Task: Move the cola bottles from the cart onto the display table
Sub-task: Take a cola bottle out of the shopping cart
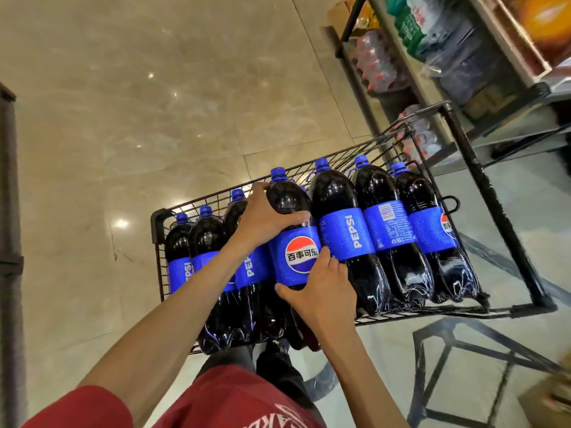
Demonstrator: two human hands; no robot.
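Note:
A black wire cart (pixel 159 223) holds several large cola bottles with blue labels and blue caps, lying side by side. My left hand (pixel 262 217) grips the dark shoulder of the middle cola bottle (pixel 296 257), which shows a round red, white and blue logo. My right hand (pixel 321 291) grips the same bottle lower down, at the bottom edge of its label. To its right lie three more bottles (pixel 346 236), to its left more bottles (pixel 205 233), partly hidden by my left arm. The display table is not clearly in view.
A metal shelf rack (pixel 432 97) with shrink-wrapped drink packs stands at the upper right, close behind the cart. A dark metal frame (pixel 457 338) sits on the floor at the lower right. Shiny beige floor tiles (pixel 154 103) spread to the left. A dark post (pixel 9 211) runs along the left edge.

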